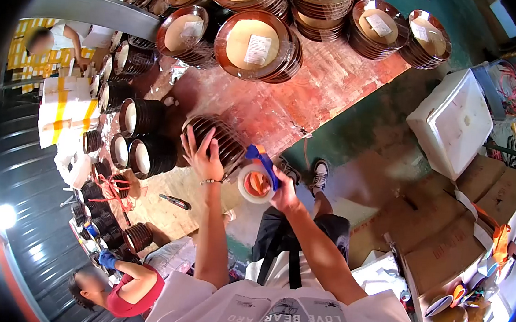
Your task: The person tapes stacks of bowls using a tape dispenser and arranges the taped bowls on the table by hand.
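As right hand [285, 192] grips one dispenser [257, 183], left [206, 159] at one stack [226, 138]

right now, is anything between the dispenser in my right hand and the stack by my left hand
Nothing visible stands between the dispenser and the stack; your left hand covers only the stack's near left part.

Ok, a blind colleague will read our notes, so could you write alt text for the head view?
Seen from above, a bare-handed right grip holds a blue tape dispenser beside a tipped stack of brown dishes, where the left grip is spread. Labelled dish stacks sit on the worn red tabletop.
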`<state>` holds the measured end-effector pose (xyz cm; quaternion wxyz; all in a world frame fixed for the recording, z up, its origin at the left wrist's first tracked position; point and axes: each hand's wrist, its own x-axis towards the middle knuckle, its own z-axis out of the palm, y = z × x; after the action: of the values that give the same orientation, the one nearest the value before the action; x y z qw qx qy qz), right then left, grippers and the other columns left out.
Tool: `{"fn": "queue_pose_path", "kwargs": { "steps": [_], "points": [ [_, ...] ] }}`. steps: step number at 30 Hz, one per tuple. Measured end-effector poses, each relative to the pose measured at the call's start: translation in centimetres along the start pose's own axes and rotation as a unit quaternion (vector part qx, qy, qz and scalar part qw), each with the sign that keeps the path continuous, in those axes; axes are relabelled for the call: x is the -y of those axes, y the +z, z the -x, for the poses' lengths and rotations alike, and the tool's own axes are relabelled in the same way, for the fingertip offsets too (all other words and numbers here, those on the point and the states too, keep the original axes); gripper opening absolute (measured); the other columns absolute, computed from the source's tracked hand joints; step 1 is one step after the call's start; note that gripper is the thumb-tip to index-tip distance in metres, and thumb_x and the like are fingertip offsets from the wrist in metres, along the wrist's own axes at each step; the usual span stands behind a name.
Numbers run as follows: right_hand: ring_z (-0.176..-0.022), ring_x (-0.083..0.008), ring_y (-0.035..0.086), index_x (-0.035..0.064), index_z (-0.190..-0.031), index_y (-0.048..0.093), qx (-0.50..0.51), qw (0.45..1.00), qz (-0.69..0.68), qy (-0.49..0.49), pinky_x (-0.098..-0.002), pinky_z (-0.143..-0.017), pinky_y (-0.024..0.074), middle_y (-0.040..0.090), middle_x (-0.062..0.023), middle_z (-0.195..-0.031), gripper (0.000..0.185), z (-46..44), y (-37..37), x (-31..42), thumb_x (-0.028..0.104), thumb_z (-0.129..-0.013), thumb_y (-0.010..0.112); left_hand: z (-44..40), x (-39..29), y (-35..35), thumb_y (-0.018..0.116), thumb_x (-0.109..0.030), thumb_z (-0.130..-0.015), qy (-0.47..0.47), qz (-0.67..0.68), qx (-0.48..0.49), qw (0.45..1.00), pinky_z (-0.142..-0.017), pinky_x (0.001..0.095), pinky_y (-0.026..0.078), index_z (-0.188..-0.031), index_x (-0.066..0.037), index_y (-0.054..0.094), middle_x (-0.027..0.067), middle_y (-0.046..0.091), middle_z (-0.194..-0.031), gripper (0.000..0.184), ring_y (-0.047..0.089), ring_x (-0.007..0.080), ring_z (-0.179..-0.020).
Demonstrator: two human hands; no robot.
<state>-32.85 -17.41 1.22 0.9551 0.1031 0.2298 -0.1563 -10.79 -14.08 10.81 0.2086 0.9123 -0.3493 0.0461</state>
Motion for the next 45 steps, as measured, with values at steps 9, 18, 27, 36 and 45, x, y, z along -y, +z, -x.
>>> {"fn": "queue_pose_path", "kwargs": {
  "steps": [9, 18, 27, 36, 45],
  "points": [
    [-0.067, -0.0156, 0.059, 0.0074, -0.113, 0.064, -0.002, 0.993, 0.114, -0.009, -0.0289, -0.064, 0.0494, 0.064, -0.004, -0.084, 0.033, -4.3, 5.3, 4.8, 0.037, -0.098, 0.064, -0.4, -0.6, 4.4, 0.053, -0.035, -0.1, -0.197, 0.06, -0.197, 0.958, -0.12, 0.0587, 0.02, -0.123, -0.028, 0.074, 0.0131, 0.034, -0.162, 0.032, 0.025, 0.0406, -0.149],
    [-0.072, -0.019, 0.058, 0.0084, -0.12, 0.063, -0.023, 0.996, -0.088, 0.002, -0.0322, -0.068, 0.0483, 0.062, -0.0063, -0.083, 0.036, -0.8, -0.5, 2.7, 0.036, -0.096, 0.062, -7.4, -5.4, 4.6, 0.061, -0.041, -0.094, -0.154, -0.18, 0.053, 0.97, -0.111, 0.08, 0.014, -0.114, -0.042, 0.075, -0.0081, 0.035, -0.163, 0.024, 0.016, 0.0244, -0.156],
    [-0.068, -0.0159, 0.061, 0.0065, -0.122, 0.062, 0.01, 0.98, -0.198, 0.009, -0.0366, -0.076, 0.0545, 0.067, -0.0063, -0.088, 0.037, -1.1, 1.9, -0.9, 0.033, -0.098, 0.059, -13.5, -0.9, -2.8, 0.065, -0.037, -0.091, 0.437, -0.084, 0.324, 0.835, -0.12, 0.0528, 0.025, -0.14, -0.017, 0.058, 0.0143, 0.041, -0.157, 0.054, 0.037, 0.0366, -0.144],
    [-0.095, -0.0236, 0.065, 0.0111, -0.122, 0.064, 0.036, 0.973, -0.229, -0.001, -0.0465, -0.098, 0.0517, 0.069, -0.0083, -0.113, 0.034, -4.4, -0.5, -0.1, 0.03, -0.094, 0.059, -13.5, 0.2, -1.9, 0.066, -0.031, -0.082, 0.382, 0.019, 0.26, 0.887, -0.1, 0.0471, 0.049, -0.128, -0.009, 0.064, 0.0155, 0.065, -0.124, 0.051, 0.06, 0.0383, -0.114],
    [-0.072, -0.0208, 0.065, 0.0076, -0.113, 0.063, -0.087, 0.996, 0.01, -0.032, -0.0358, -0.07, 0.0559, 0.068, -0.0073, -0.088, 0.033, -6.1, 5.4, 6.0, 0.035, -0.094, 0.064, -12.7, 1.1, 0.2, 0.062, -0.037, -0.093, 0.193, -0.019, 0.13, 0.972, -0.09, 0.0459, 0.054, -0.12, -0.011, 0.07, 0.0157, 0.071, -0.114, 0.039, 0.067, 0.0379, -0.104]
  ]
}}
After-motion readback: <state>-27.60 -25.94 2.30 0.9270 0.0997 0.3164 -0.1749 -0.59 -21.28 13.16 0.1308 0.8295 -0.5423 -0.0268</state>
